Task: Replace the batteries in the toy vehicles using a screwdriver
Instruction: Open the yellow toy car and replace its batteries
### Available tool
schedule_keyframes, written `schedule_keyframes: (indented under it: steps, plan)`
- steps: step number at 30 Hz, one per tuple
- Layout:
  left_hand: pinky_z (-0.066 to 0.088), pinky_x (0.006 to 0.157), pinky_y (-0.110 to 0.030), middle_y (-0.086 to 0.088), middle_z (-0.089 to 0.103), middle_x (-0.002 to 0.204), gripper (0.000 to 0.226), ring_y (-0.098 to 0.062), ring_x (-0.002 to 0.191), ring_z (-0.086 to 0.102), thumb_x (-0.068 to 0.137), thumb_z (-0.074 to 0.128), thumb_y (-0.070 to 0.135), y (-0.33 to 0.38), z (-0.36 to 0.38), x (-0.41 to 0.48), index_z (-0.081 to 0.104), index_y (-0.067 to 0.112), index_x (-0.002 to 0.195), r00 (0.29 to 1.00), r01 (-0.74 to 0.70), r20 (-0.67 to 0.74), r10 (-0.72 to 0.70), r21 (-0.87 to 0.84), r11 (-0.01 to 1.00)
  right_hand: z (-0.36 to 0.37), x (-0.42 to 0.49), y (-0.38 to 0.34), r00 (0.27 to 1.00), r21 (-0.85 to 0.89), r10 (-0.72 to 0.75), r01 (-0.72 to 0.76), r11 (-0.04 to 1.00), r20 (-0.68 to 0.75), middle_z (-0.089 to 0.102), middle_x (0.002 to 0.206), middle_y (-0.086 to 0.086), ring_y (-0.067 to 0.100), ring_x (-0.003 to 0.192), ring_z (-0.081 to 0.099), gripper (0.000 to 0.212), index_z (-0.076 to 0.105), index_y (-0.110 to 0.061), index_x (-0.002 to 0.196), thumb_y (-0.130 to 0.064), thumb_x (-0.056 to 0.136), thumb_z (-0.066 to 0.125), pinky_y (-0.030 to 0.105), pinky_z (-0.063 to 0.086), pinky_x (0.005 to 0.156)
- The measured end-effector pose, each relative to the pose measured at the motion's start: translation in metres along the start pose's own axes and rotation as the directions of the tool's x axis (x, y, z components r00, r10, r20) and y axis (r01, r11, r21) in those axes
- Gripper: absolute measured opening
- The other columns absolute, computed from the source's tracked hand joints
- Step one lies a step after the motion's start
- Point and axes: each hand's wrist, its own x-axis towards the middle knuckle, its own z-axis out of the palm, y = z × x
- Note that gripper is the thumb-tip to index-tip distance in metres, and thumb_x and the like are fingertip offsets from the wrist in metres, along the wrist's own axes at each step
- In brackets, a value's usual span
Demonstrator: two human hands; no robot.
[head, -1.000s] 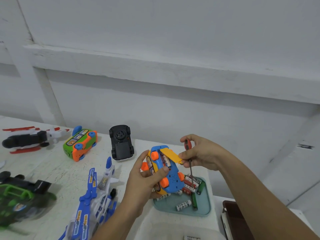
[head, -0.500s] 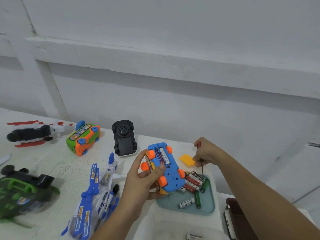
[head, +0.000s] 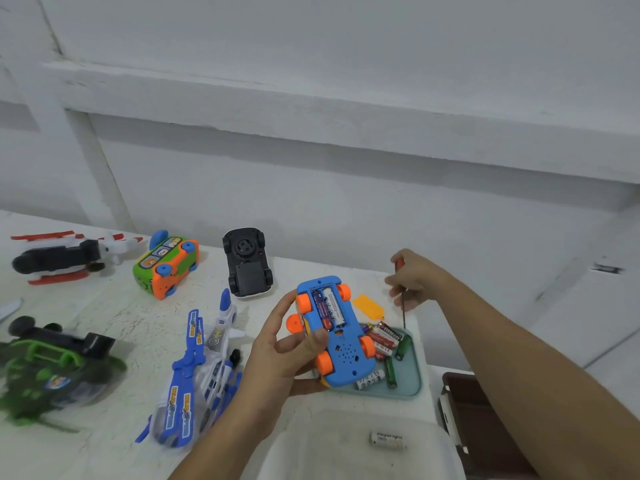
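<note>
My left hand [head: 282,355] grips a blue toy car [head: 341,344] with orange wheels, turned belly up above the table. Its battery bay is uncovered and two batteries [head: 327,308] lie inside. The orange battery cover [head: 369,305] lies flat on the table to the right of the car. My right hand [head: 417,278] holds a small screwdriver [head: 403,308] with a red handle, shaft pointing down over the table's far right edge. A teal tray [head: 414,382] with several loose batteries sits partly under the car.
Along the white table lie a black car [head: 247,263] on its back, a green-orange bus [head: 166,263], a red-white helicopter [head: 62,258], a blue-white plane [head: 202,368] and a green helicopter [head: 48,365]. A clear box [head: 360,445] holds one battery; a brown case [head: 485,427] sits at right.
My right hand lifted the orange cover off the blue car, laid it on the table and drew away to the right with the screwdriver. The battery bay now shows.
</note>
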Motion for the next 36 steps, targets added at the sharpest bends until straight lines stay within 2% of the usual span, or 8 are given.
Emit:
schedule_keyframes:
  steps: [4,7,10,17,23,26,30,36]
  plan:
    - [0.061,0.063,-0.045,-0.010,0.075,0.101,0.062,-0.031,0.089,0.074,0.066,0.073,0.026,0.001,-0.001,-0.009,0.051,0.049,0.119,0.999,0.014,0.051,-0.013,-0.004,1.000,-0.016,-0.044,-0.019,0.970,0.187,-0.212,0.232,0.954,-0.121,0.070,0.094,0.011,0.021,0.057,0.062,0.036,0.039,-0.015,0.126,-0.019,0.096,0.059,0.031,0.054,0.051]
    - [0.061,0.066,-0.046,-0.008,0.076,0.102,0.063,-0.030,0.090,0.073,0.068,0.073,0.025,0.001,-0.002,-0.015,0.050,0.051,0.120,0.995,0.014,0.095,-0.016,0.016,1.000,-0.014,-0.095,-0.032,0.909,0.488,-0.364,0.417,0.767,-0.204,0.067,0.099,0.019,0.023,0.056,0.064,0.032,0.040,-0.008,0.122,-0.017,0.097,0.058,0.033,0.058,0.053]
    - [0.061,0.061,-0.042,-0.004,0.076,0.100,0.062,-0.027,0.088,0.074,0.068,0.072,0.024,0.003,-0.004,-0.022,0.051,0.050,0.119,0.991,0.006,0.135,-0.010,0.035,0.999,-0.002,-0.143,-0.037,0.838,0.564,-0.452,0.541,0.624,-0.305,0.068,0.094,0.019,0.026,0.062,0.068,0.035,0.037,-0.013,0.124,-0.015,0.095,0.058,0.034,0.060,0.059]
    - [0.060,0.060,-0.040,-0.001,0.076,0.100,0.069,-0.023,0.089,0.074,0.062,0.075,0.024,0.008,-0.015,-0.040,0.049,0.050,0.121,0.979,0.010,0.201,-0.026,0.080,0.997,0.031,-0.190,-0.029,0.671,0.308,-0.547,0.729,0.612,-0.500,0.060,0.090,0.016,0.027,0.070,0.070,0.041,0.031,-0.033,0.122,-0.011,0.097,0.055,0.036,0.061,0.064]
    - [0.060,0.060,-0.038,0.005,0.076,0.098,0.074,-0.019,0.090,0.074,0.066,0.076,0.024,0.009,-0.022,-0.054,0.046,0.048,0.129,0.967,0.005,0.253,-0.039,0.134,0.991,0.049,-0.206,-0.022,0.632,0.172,-0.570,0.734,0.657,-0.524,0.058,0.085,0.007,0.023,0.071,0.070,0.043,0.029,-0.032,0.123,-0.010,0.096,0.055,0.039,0.062,0.068]
    - [0.060,0.059,-0.036,0.001,0.076,0.099,0.074,-0.020,0.089,0.074,0.069,0.076,0.020,0.008,-0.024,-0.060,0.046,0.044,0.132,0.959,0.002,0.279,-0.042,0.142,0.990,0.050,-0.215,-0.018,0.636,0.113,-0.601,0.727,0.677,-0.484,0.058,0.088,0.008,0.022,0.071,0.070,0.048,0.027,-0.035,0.121,-0.009,0.095,0.057,0.038,0.062,0.069]
    - [0.058,0.055,-0.032,0.003,0.076,0.096,0.075,-0.017,0.087,0.074,0.068,0.076,0.021,0.011,-0.024,-0.063,0.045,0.044,0.132,0.956,-0.007,0.290,-0.035,0.142,0.990,0.050,-0.222,-0.013,0.703,0.062,-0.606,0.671,0.739,-0.372,0.059,0.093,0.014,0.026,0.066,0.072,0.075,0.017,-0.042,0.125,0.005,0.087,0.062,0.042,0.061,0.077]
    - [0.060,0.060,-0.037,0.002,0.076,0.101,0.073,-0.019,0.091,0.074,0.072,0.078,0.016,0.005,-0.026,-0.065,0.046,0.043,0.132,0.942,-0.017,0.331,-0.046,0.185,0.983,0.049,-0.229,-0.007,0.736,0.089,-0.593,0.649,0.756,-0.328,0.054,0.097,0.021,0.033,0.069,0.071,0.081,0.010,-0.044,0.131,0.012,0.088,0.052,0.042,0.061,0.074]
